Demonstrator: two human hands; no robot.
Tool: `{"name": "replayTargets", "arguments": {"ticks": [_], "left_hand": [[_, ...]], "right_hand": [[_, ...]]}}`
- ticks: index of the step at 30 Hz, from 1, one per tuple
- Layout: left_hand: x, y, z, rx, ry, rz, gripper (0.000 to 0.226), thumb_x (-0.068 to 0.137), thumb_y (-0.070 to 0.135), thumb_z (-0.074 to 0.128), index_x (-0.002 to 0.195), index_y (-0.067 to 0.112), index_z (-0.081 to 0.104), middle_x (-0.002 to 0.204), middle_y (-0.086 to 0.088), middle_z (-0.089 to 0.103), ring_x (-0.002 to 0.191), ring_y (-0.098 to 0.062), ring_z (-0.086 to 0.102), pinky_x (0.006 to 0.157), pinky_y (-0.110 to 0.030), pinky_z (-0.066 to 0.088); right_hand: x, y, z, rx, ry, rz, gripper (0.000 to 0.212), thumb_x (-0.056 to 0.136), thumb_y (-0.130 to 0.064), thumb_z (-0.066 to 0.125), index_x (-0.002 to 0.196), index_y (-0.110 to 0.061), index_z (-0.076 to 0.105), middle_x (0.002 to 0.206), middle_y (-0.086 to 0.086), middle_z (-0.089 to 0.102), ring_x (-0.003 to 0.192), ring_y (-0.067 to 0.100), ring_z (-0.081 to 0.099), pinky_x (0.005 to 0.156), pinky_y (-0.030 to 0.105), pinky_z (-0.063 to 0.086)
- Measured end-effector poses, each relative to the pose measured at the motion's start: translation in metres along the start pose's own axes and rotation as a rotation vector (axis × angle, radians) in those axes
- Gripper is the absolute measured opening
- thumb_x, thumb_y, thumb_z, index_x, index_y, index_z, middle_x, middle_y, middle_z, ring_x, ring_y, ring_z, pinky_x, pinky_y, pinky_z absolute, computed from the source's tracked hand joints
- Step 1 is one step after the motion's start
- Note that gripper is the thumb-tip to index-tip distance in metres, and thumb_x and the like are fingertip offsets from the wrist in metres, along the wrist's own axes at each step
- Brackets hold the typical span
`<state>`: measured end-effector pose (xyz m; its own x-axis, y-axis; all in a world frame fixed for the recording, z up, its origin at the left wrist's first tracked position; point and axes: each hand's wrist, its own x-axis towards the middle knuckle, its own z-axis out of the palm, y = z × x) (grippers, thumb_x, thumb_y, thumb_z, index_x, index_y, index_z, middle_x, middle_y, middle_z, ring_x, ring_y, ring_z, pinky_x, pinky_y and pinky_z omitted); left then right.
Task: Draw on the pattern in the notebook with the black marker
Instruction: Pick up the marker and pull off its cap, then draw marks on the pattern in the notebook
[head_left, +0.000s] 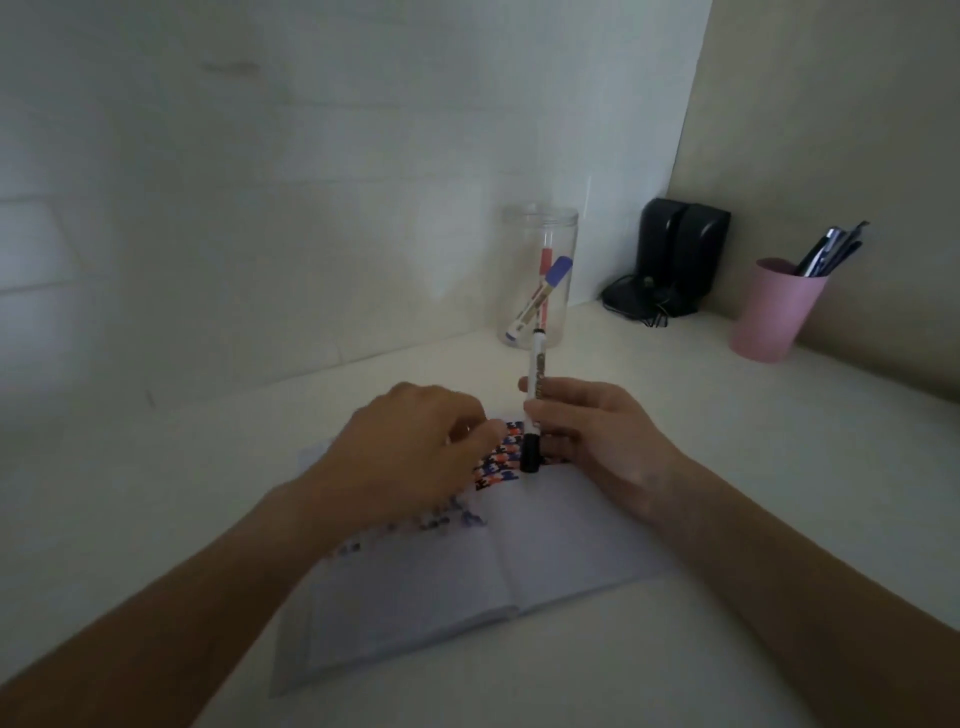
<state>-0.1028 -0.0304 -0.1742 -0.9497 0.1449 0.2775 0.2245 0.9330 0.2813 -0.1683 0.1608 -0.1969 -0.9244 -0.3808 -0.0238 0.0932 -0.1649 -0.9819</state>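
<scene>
An open notebook (467, 571) lies on the white desk in front of me. A red, blue and black pattern (501, 462) fills the top of its page near the spine. My right hand (597, 436) grips the black marker (534, 400) upright, black cap end down over the pattern, white barrel pointing up. My left hand (415, 447) hovers just left of the marker with its fingers curled toward the cap, covering part of the pattern. Whether the left fingertips touch the cap is unclear.
A clear plastic jar (537, 275) with a red and a blue marker stands behind the notebook. Two black speakers (675, 254) with cables sit in the corner. A pink cup (776, 309) of pens stands at the right. Walls close the desk behind and right.
</scene>
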Motion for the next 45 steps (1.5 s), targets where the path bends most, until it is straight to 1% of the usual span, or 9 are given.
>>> {"name": "replayTargets", "arguments": {"ticks": [8,11,16,24,29,34,37,40,45], "left_hand": [[0.035,-0.018,0.014,-0.121,0.225,0.094,0.041,0.098,0.058,0.032,0.097,0.033,0.065,0.082,0.016,0.069,0.07,-0.002,0.062,0.069,-0.03,0.051],[0.02,-0.018,0.028,-0.092,0.149,0.16,0.045,0.098,0.06,0.022,0.107,0.037,0.059,0.094,0.016,0.067,0.081,-0.003,0.06,0.076,-0.03,0.048],[0.013,-0.02,0.031,-0.039,0.147,0.286,0.04,0.096,0.063,0.031,0.111,0.035,0.057,0.089,0.014,0.066,0.076,-0.006,0.056,0.067,-0.024,0.038],[0.014,-0.013,0.027,0.024,0.262,0.349,0.035,0.098,0.048,0.042,0.113,0.025,0.062,0.081,0.007,0.069,0.06,-0.009,0.05,0.064,-0.005,0.025],[0.014,-0.007,0.02,-0.029,0.188,0.381,0.039,0.101,0.048,0.029,0.103,0.021,0.058,0.077,0.003,0.066,0.058,-0.016,0.053,0.056,-0.021,0.033],[0.019,0.0,0.006,-0.15,0.094,0.394,0.018,0.104,0.034,0.035,0.089,0.029,0.043,0.063,0.015,0.043,0.052,-0.01,0.043,0.054,-0.014,0.036],[0.011,-0.017,-0.004,-0.327,0.093,0.299,0.033,0.106,0.023,0.031,0.075,0.032,0.038,0.057,0.015,0.034,0.047,-0.005,0.037,0.053,-0.014,0.035],[0.013,-0.033,-0.007,-0.415,0.169,0.257,0.041,0.106,0.036,0.025,0.067,0.035,0.038,0.059,0.013,0.045,0.053,-0.007,0.042,0.056,-0.016,0.032],[0.022,-0.029,0.016,-0.194,0.173,0.276,0.03,0.1,0.05,0.034,0.097,0.034,0.059,0.088,0.019,0.061,0.081,0.0,0.056,0.069,-0.017,0.037]], "right_hand": [[0.002,0.008,-0.008,0.062,0.054,-0.047,0.041,0.087,-0.021,0.074,0.107,0.013,0.066,0.076,0.013,0.054,0.07,0.025,0.052,0.069,0.033,0.05],[0.003,0.009,-0.008,0.044,0.045,-0.072,0.024,0.084,-0.022,0.076,0.095,0.0,0.071,0.058,0.001,0.052,0.056,0.017,0.046,0.057,0.03,0.041],[-0.002,0.007,-0.005,0.043,0.016,-0.153,0.01,0.081,-0.013,0.074,0.088,-0.009,0.068,0.07,0.014,0.064,0.063,0.023,0.058,0.061,0.036,0.046],[-0.011,0.005,0.005,-0.009,0.056,-0.205,0.027,0.077,-0.024,0.076,0.087,0.0,0.077,0.067,0.01,0.069,0.062,0.019,0.06,0.059,0.028,0.049],[-0.018,-0.004,0.009,-0.04,0.061,-0.27,0.024,0.084,-0.021,0.07,0.076,0.0,0.075,0.062,0.011,0.066,0.055,0.017,0.056,0.052,0.024,0.047],[-0.019,-0.013,0.015,-0.04,0.057,-0.367,0.022,0.083,-0.02,0.067,0.068,-0.005,0.073,0.056,0.007,0.06,0.05,0.014,0.051,0.049,0.022,0.045],[-0.02,-0.029,-0.003,0.121,0.168,-0.36,0.016,0.077,-0.021,0.068,0.064,-0.013,0.075,0.059,0.004,0.06,0.053,0.013,0.048,0.05,0.02,0.044],[-0.024,-0.033,-0.013,0.122,0.166,-0.366,0.016,0.074,-0.026,0.07,0.07,-0.012,0.077,0.062,0.005,0.063,0.055,0.013,0.052,0.05,0.02,0.048],[-0.022,-0.017,-0.001,0.016,0.096,-0.288,0.016,0.077,-0.022,0.069,0.078,-0.007,0.075,0.057,0.007,0.063,0.053,0.016,0.056,0.051,0.025,0.049]]}}
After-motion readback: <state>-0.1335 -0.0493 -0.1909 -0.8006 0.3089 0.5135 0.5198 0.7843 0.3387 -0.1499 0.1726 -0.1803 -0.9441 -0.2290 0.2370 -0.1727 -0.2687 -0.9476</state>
